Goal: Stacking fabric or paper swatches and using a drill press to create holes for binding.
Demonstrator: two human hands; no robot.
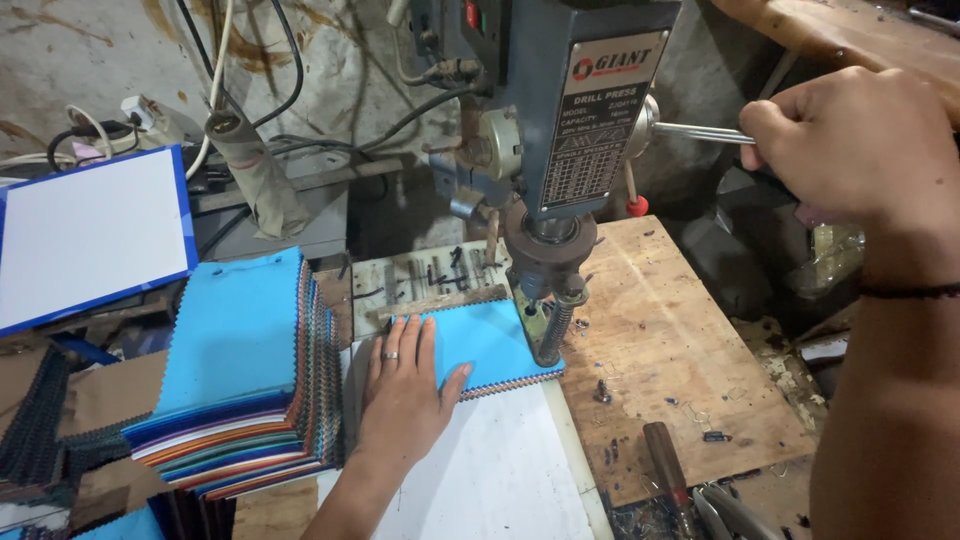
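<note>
My left hand (405,385) lies flat, fingers together, pressing a small stack of blue-topped fabric swatches (490,345) onto the white work surface (500,470) under the drill press. The drill spindle (548,310) stands on the stack's right end, beside a coiled spring. My right hand (860,145) is closed around the metal feed lever (700,132) on the right side of the grey drill press head (580,110). A ring sits on one left finger, a thin dark band on my right wrist.
A tall fanned pile of coloured swatches (245,400) with a blue top sits to the left. A blue-framed white board (90,235) leans at far left. A worn wooden board (670,350) lies right of the drill, with a wooden-handled tool (668,475) and pliers (730,510) near its front edge. Cables hang behind.
</note>
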